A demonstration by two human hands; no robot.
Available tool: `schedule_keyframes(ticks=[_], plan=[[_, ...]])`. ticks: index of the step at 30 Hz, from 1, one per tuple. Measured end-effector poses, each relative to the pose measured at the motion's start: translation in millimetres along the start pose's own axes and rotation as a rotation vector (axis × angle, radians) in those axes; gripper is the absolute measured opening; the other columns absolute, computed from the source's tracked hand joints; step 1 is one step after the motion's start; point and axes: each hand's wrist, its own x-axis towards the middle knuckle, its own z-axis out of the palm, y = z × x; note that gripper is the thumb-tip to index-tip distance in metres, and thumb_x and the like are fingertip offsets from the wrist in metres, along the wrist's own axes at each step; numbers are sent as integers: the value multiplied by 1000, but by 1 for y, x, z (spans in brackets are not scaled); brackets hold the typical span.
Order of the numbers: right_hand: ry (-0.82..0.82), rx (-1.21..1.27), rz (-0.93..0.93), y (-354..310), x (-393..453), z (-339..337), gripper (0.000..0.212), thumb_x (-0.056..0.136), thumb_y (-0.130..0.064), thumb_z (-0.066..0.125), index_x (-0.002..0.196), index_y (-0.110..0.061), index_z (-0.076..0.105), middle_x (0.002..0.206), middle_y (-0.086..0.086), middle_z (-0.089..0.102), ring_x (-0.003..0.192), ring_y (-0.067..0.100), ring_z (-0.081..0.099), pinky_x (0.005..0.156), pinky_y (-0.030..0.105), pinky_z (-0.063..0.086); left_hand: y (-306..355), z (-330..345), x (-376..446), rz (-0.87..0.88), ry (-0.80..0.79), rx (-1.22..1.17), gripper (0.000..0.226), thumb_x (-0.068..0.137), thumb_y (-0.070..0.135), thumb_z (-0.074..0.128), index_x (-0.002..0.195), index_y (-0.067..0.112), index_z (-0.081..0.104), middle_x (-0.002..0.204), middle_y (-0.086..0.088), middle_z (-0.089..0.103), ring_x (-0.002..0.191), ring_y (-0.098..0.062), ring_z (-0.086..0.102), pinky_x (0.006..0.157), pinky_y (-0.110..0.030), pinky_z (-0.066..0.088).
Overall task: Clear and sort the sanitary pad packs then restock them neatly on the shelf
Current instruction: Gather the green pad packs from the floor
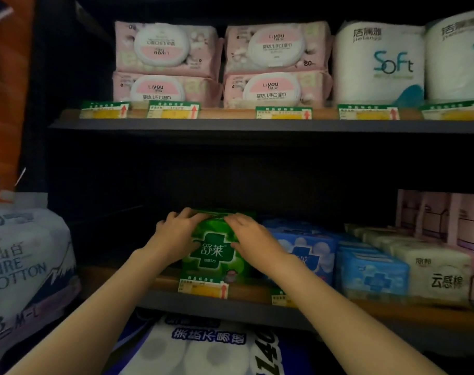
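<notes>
A row of green sanitary pad packs (215, 253) stands upright on the middle shelf (257, 307), front pack facing me with a white cross logo. My left hand (176, 231) grips the left side of the green packs, fingers over the top. My right hand (253, 236) grips their right side in the same way. To the right stand blue pad packs (308, 247), then more blue packs (373, 274), then cream packs (436, 272) in rows. Pink packs (446, 217) stand at the far right back.
The shelf space left of the green packs is dark and bare. The upper shelf (230, 125) carries pink wet-wipe packs (222, 63) and white tissue rolls (379, 63). A large cotton-goods pack (24, 263) sits at left; toilet roll packs (203, 350) lie below.
</notes>
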Motion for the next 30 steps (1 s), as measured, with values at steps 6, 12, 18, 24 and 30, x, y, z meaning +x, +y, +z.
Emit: schedule_keyframes(ticks=[6,12,18,24,30], plan=[[3,-49,-52,0,19,13,58,94,-6,50,147,-11,26,150,11,31,137,26,27,110,33,24,-13,7,2,-107,239,-7,52,86,37,61,134,30,43,131,-1,41,121,-26,38,95,-42,39],[-217,4,138,18,42,7,78,82,-48,65,145,-32,23,156,16,10,143,36,6,115,48,1,-14,13,19,-135,174,-110,55,83,30,66,134,24,46,133,-3,45,118,-26,45,89,-38,43],[-289,-196,220,30,48,6,74,85,-44,62,144,-30,21,139,14,43,130,32,37,113,54,1,7,27,35,-67,199,-277,49,87,19,64,134,19,49,129,-5,52,113,-23,55,89,-32,45],[-226,-503,330,35,46,14,67,94,-36,51,149,-27,14,145,15,36,137,32,25,113,56,-9,42,46,58,-175,173,-173,41,94,3,44,133,13,44,131,-11,46,113,-28,51,87,-35,46],[-234,-663,334,35,52,26,66,97,-38,45,151,-24,8,140,14,44,129,32,39,112,58,-8,43,53,60,-144,102,-210,66,90,-1,50,148,15,21,153,-12,20,128,-29,41,99,-34,43]])
